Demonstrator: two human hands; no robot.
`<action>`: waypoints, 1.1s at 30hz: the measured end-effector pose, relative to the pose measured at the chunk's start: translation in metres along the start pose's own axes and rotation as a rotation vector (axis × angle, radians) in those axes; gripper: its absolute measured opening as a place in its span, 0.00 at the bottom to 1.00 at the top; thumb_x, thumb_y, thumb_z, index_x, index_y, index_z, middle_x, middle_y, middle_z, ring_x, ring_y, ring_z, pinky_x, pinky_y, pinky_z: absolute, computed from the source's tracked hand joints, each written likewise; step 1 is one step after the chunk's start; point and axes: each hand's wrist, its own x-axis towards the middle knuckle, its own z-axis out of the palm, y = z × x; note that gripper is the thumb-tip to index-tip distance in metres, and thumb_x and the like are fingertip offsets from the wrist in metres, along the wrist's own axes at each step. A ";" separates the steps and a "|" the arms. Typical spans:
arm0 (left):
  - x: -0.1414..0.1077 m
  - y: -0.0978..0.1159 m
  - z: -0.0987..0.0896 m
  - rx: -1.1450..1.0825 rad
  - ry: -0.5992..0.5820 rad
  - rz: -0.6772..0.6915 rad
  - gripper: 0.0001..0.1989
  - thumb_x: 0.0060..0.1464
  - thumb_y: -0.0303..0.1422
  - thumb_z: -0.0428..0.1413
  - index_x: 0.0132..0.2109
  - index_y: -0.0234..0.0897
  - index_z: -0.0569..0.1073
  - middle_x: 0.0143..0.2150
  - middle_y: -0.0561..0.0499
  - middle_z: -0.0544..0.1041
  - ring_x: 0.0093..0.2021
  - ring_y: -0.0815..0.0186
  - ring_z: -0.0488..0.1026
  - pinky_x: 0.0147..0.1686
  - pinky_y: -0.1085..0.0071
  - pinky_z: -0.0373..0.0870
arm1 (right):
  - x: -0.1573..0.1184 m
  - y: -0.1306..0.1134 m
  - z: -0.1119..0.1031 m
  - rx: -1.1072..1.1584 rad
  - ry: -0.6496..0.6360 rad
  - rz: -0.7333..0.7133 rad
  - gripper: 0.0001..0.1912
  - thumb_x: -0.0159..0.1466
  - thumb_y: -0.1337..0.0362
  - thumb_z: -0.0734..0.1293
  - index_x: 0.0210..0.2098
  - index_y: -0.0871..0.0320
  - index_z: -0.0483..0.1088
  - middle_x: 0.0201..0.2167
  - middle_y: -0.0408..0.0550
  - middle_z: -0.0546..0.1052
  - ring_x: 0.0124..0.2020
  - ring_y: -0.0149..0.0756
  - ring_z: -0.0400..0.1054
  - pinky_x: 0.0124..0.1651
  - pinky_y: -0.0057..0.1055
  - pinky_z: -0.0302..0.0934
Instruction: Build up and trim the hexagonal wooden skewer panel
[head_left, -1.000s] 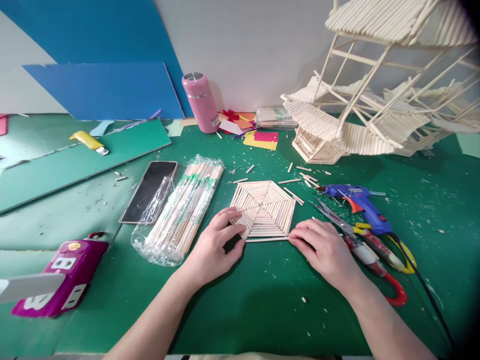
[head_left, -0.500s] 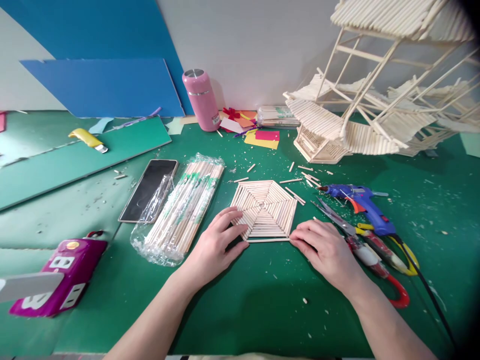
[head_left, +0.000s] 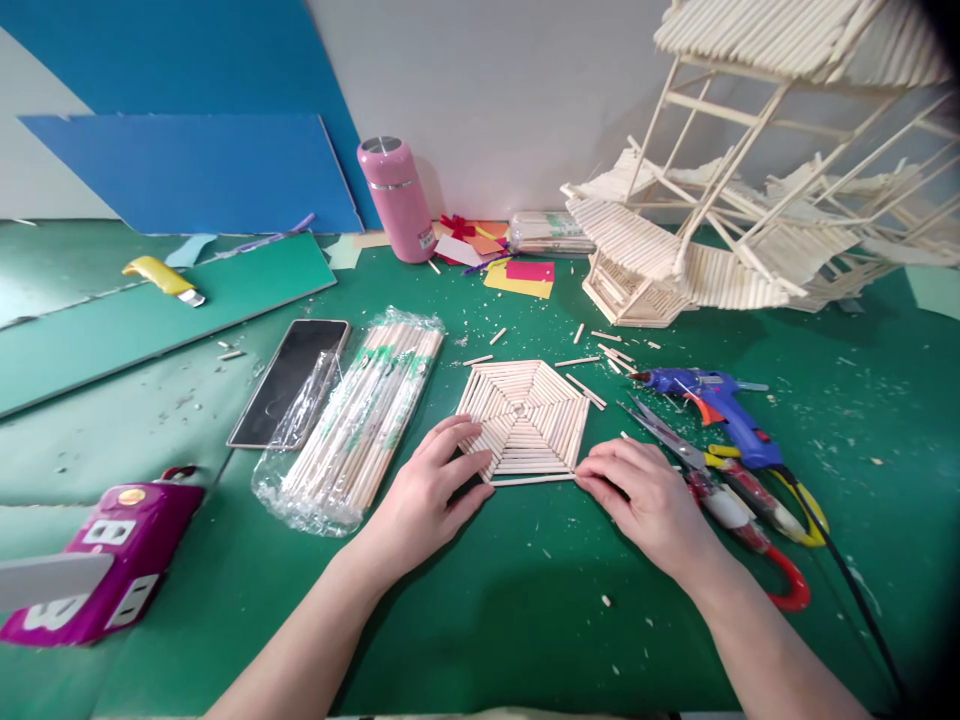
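Observation:
A hexagonal panel of pale sticks [head_left: 523, 415] lies flat on the green table, laid in a web-like pattern. Along its near edge is a single stick [head_left: 534, 480]. My left hand [head_left: 439, 475] rests at the panel's left side, fingers apart on its edge, with the thumb by the stick's left end. At the stick's right end, my right hand [head_left: 637, 490] pinches with thumb and fingertips at the panel's lower right corner.
Right of the panel lie a blue glue gun [head_left: 705, 395], scissors [head_left: 667, 430] and red-handled pliers [head_left: 739, 520]. Leftward are bagged sticks [head_left: 367, 410], a phone [head_left: 289, 385] and a purple power strip [head_left: 112, 555]. Behind stand a pink bottle [head_left: 399, 200] and a stick model [head_left: 645, 240].
The whole view has shifted slightly, so most things appear a little further left. Both hands keep nearly the same place on the panel and stick.

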 end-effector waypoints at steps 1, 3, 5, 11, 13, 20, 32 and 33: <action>0.000 0.000 0.000 -0.001 0.000 0.000 0.10 0.54 0.26 0.53 0.45 0.33 0.70 0.51 0.40 0.65 0.57 0.56 0.59 0.54 0.57 0.63 | 0.000 0.000 0.000 0.004 0.001 0.005 0.03 0.62 0.67 0.63 0.32 0.56 0.70 0.32 0.45 0.74 0.34 0.35 0.67 0.41 0.34 0.56; 0.000 0.000 0.001 -0.002 -0.003 -0.004 0.10 0.54 0.26 0.53 0.45 0.33 0.70 0.51 0.40 0.65 0.57 0.56 0.60 0.54 0.57 0.63 | 0.001 -0.001 0.000 0.009 0.007 0.012 0.03 0.62 0.68 0.64 0.32 0.57 0.69 0.32 0.45 0.74 0.35 0.35 0.67 0.41 0.34 0.56; 0.000 0.001 0.001 -0.001 -0.003 -0.010 0.10 0.54 0.26 0.53 0.45 0.33 0.70 0.51 0.40 0.65 0.57 0.56 0.60 0.54 0.57 0.64 | 0.000 -0.001 0.000 0.010 0.008 0.014 0.04 0.62 0.68 0.63 0.31 0.57 0.69 0.32 0.45 0.74 0.35 0.34 0.68 0.41 0.34 0.57; 0.002 0.003 -0.002 -0.016 -0.021 -0.020 0.10 0.55 0.26 0.52 0.45 0.34 0.69 0.52 0.40 0.64 0.57 0.56 0.60 0.54 0.56 0.63 | 0.000 0.001 0.002 0.001 0.003 0.004 0.04 0.62 0.67 0.63 0.31 0.56 0.69 0.32 0.45 0.73 0.34 0.35 0.68 0.41 0.34 0.57; 0.002 0.004 -0.003 -0.028 -0.033 -0.025 0.11 0.55 0.26 0.52 0.46 0.35 0.69 0.53 0.40 0.64 0.58 0.55 0.60 0.54 0.55 0.63 | 0.000 0.001 0.002 0.001 -0.003 0.009 0.04 0.63 0.67 0.63 0.32 0.55 0.69 0.32 0.45 0.73 0.34 0.35 0.67 0.40 0.34 0.58; 0.002 0.003 -0.006 -0.050 -0.045 -0.028 0.13 0.53 0.25 0.52 0.47 0.36 0.69 0.54 0.40 0.63 0.58 0.55 0.59 0.54 0.54 0.63 | 0.000 0.000 0.001 -0.014 -0.010 -0.002 0.05 0.63 0.66 0.62 0.31 0.55 0.69 0.32 0.45 0.74 0.34 0.35 0.67 0.41 0.35 0.58; 0.003 0.004 -0.004 -0.037 -0.029 -0.028 0.11 0.54 0.26 0.52 0.46 0.35 0.69 0.53 0.40 0.64 0.58 0.56 0.60 0.54 0.56 0.63 | 0.000 0.000 0.001 0.008 -0.012 0.004 0.05 0.63 0.67 0.62 0.31 0.55 0.69 0.32 0.46 0.73 0.33 0.35 0.67 0.39 0.34 0.57; 0.003 0.004 -0.003 -0.035 -0.028 -0.029 0.11 0.54 0.26 0.52 0.46 0.35 0.69 0.52 0.40 0.64 0.58 0.56 0.60 0.54 0.55 0.63 | 0.000 0.000 0.001 0.004 -0.011 0.003 0.05 0.63 0.66 0.62 0.31 0.55 0.69 0.32 0.46 0.74 0.33 0.35 0.67 0.39 0.34 0.57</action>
